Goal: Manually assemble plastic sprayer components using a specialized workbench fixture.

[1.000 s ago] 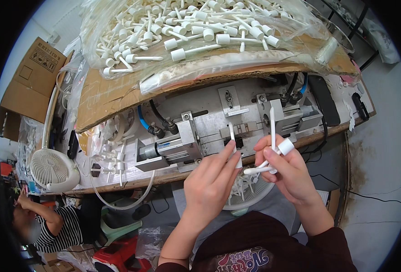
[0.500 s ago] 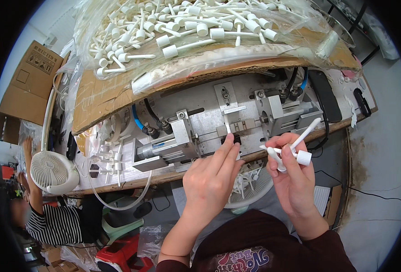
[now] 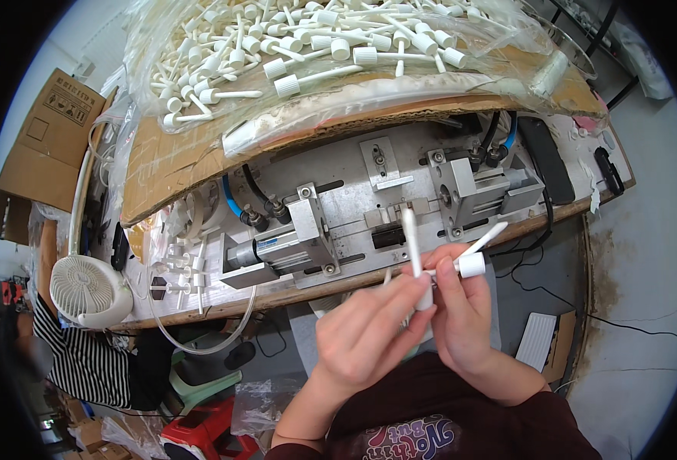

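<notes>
Both of my hands meet just in front of the metal clamping jig (image 3: 396,215). Between its fingertips my left hand (image 3: 357,333) grips a white applicator stick (image 3: 413,245), which stands nearly upright. My right hand (image 3: 465,326) is closed on white applicator pieces; a ribbed white cap (image 3: 472,265) and a slim white stem (image 3: 485,239) stick out past its fingers. The two sets of pieces come close together at the fingertips; whether they touch I cannot tell. In the jig's middle no white stick shows.
A heap of white capped applicators (image 3: 300,46) lies on plastic over a cardboard sheet (image 3: 162,172) above the jig. Metal cylinders (image 3: 277,249) flank the jig. A white fan (image 3: 91,291) and another person in a striped top (image 3: 85,356) are at left. White parts lie near the tubing.
My left hand has drawn back from the jig and now holds a white applicator stick. My right hand has moved left toward it, still holding its white pieces.
</notes>
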`<state>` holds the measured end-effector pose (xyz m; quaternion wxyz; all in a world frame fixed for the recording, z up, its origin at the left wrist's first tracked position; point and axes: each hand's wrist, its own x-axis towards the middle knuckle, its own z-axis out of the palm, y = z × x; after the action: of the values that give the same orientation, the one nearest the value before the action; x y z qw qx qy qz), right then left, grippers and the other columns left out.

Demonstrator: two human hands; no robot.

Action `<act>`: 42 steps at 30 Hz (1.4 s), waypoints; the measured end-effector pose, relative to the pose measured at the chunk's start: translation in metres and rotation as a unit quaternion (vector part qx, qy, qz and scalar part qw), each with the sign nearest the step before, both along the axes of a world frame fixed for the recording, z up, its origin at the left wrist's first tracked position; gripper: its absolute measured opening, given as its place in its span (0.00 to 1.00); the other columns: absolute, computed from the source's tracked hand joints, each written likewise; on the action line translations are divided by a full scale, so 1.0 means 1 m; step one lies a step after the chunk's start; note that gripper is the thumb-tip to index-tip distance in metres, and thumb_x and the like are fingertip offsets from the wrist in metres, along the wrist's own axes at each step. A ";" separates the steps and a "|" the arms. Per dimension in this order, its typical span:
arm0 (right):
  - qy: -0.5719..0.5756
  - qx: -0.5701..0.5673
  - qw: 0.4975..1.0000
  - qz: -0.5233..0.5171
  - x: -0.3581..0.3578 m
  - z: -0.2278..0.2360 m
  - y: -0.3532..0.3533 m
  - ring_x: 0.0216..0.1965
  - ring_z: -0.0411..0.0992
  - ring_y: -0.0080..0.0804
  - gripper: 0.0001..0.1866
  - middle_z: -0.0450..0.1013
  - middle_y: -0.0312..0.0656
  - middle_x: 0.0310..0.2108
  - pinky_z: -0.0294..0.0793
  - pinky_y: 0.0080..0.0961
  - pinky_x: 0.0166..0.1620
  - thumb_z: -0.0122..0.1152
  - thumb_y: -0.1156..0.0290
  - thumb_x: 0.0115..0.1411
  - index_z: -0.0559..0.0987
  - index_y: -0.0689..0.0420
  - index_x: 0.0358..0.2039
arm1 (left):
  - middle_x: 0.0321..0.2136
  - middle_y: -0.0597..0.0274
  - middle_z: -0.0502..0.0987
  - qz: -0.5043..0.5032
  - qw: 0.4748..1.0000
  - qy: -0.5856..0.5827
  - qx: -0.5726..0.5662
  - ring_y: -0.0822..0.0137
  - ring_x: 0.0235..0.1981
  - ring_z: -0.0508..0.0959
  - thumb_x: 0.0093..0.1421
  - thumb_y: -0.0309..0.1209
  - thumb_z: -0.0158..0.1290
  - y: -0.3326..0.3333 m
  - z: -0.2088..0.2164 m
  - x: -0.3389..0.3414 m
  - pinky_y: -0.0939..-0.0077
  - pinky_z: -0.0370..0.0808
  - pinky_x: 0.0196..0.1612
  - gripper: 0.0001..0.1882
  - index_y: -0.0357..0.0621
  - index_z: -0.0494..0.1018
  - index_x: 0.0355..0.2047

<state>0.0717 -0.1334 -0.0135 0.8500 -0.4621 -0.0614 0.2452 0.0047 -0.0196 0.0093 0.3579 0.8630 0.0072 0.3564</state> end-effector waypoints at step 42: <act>-0.251 -0.188 0.949 0.043 0.032 0.004 -0.031 0.15 0.53 0.14 0.21 0.59 0.32 0.15 0.50 0.15 0.19 0.40 0.58 0.75 0.66 0.58 0.28 | 0.47 0.56 0.81 0.060 0.980 0.105 0.157 0.65 0.29 0.82 0.49 0.24 0.66 0.016 -0.022 0.013 0.76 0.76 0.31 0.16 0.40 0.81 0.40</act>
<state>0.1034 -0.1641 -0.0099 0.6936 -0.6570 -0.2454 0.1643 0.0179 -0.0039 -0.0129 0.1935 0.9389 0.0407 0.2817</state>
